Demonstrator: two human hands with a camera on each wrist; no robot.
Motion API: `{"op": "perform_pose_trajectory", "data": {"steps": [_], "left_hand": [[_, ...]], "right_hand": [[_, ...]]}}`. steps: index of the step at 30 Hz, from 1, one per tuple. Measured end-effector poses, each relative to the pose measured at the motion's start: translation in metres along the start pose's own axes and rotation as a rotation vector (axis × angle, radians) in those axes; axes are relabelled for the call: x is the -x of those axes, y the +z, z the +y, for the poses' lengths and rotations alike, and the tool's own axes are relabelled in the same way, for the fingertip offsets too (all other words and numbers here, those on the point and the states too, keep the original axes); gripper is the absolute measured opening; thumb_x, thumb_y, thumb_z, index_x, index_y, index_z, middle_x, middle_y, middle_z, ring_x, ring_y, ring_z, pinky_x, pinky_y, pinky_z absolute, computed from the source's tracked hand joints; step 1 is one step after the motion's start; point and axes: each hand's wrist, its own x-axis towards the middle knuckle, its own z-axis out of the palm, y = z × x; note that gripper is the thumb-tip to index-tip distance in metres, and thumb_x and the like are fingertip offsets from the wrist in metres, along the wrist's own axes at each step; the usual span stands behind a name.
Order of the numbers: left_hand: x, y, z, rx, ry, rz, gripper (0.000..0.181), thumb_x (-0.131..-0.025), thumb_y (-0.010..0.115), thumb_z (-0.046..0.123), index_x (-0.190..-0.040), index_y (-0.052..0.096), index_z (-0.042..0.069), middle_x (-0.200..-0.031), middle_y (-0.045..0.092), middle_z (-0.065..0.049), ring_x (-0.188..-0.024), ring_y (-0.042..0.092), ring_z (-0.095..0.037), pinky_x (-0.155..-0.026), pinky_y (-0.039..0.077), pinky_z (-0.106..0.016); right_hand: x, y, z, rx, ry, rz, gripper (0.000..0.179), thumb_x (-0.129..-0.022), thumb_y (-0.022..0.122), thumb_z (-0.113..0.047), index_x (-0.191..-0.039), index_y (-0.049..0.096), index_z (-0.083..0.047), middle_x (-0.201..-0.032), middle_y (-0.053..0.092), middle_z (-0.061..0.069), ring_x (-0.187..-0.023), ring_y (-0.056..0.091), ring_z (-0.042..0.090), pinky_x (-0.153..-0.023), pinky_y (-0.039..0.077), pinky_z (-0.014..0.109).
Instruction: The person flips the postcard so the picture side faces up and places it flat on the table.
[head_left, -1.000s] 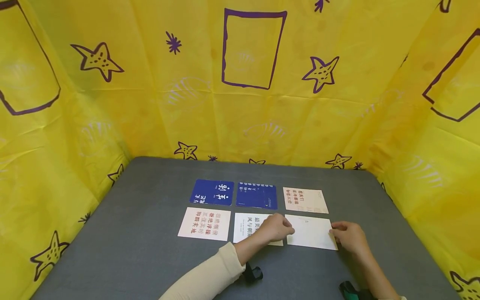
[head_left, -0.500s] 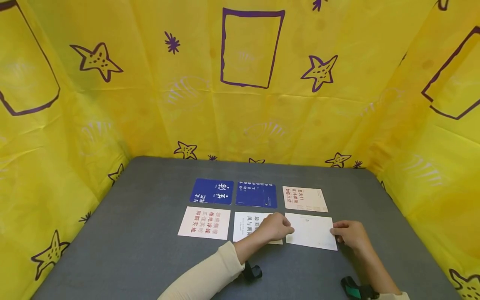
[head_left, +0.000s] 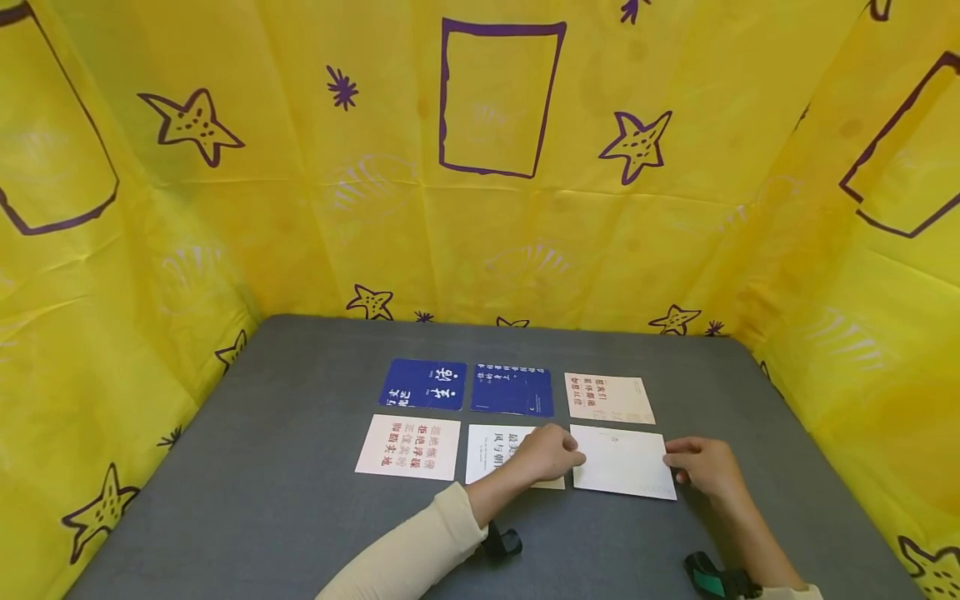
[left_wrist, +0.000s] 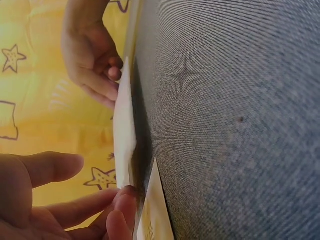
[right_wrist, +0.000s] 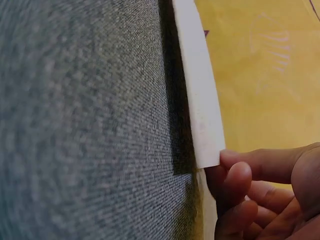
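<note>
A mostly blank white card (head_left: 626, 460) lies between my hands at the front right of a group of cards. In both wrist views it is raised a little off the dark cloth, with a shadow beneath. My right hand (head_left: 705, 468) pinches its right edge between thumb and fingers, as the right wrist view shows at the card's end (right_wrist: 204, 100). My left hand (head_left: 551, 454) touches the opposite edge with its fingertips, its thumb standing apart in the left wrist view. Under that hand, a white card with dark printed characters (head_left: 487, 454) is partly hidden.
Two blue cards (head_left: 423, 383) and a cream card with red print (head_left: 609, 397) form the back row. A pinkish card with red print (head_left: 408, 447) lies front left. Grey cloth (head_left: 262, 500) covers the table, and yellow patterned fabric (head_left: 300, 250) encloses it.
The white card's near edge stands slightly higher off the cloth. My right hand has shifted very slightly right and away from me; my left hand is almost where it was.
</note>
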Motion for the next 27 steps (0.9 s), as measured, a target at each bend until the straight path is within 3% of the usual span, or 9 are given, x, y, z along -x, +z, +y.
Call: {"op": "perform_pose_trajectory", "data": {"steps": [6, 12, 23, 27], "left_hand": [[-0.001, -0.001, -0.003, 0.004, 0.072, 0.031, 0.023, -0.084, 0.067, 0.012, -0.104, 0.077, 0.008, -0.101, 0.076, -0.004, -0.090, 0.067, -0.016, -0.077, 0.050, -0.024], [-0.002, -0.001, -0.006, 0.073, 0.090, 0.056, 0.030, -0.082, 0.058, -0.006, -0.101, 0.077, 0.006, -0.086, 0.076, -0.001, -0.082, 0.064, -0.010, -0.072, 0.048, -0.021], [-0.004, -0.002, -0.010, 0.132, 0.168, 0.096, 0.017, -0.084, 0.067, 0.000, -0.096, 0.078, 0.004, -0.084, 0.076, -0.004, -0.071, 0.058, -0.002, -0.063, 0.045, -0.015], [-0.005, -0.003, -0.010, 0.175, 0.184, 0.123, 0.016, -0.085, 0.067, -0.001, -0.096, 0.078, 0.003, -0.084, 0.076, -0.006, -0.072, 0.060, -0.003, -0.063, 0.046, -0.014]], "right_hand": [[0.000, -0.004, 0.001, -0.022, 0.003, -0.016, 0.030, -0.087, 0.067, -0.008, -0.107, 0.065, 0.013, -0.070, 0.064, -0.003, -0.057, 0.055, 0.013, -0.052, 0.043, 0.025], [0.000, -0.008, 0.003, -0.043, -0.005, -0.043, 0.029, -0.091, 0.063, -0.010, -0.108, 0.066, 0.014, -0.066, 0.061, -0.003, -0.058, 0.054, 0.012, -0.054, 0.045, 0.025], [0.002, -0.013, 0.005, -0.166, -0.021, -0.107, 0.033, -0.096, 0.055, -0.006, -0.118, 0.059, 0.018, -0.073, 0.063, -0.006, -0.063, 0.055, 0.009, -0.058, 0.049, 0.024], [0.003, -0.014, 0.005, -0.180, -0.046, -0.105, 0.036, -0.094, 0.059, -0.008, -0.120, 0.058, 0.017, -0.073, 0.064, -0.009, -0.063, 0.055, 0.008, -0.059, 0.050, 0.024]]}}
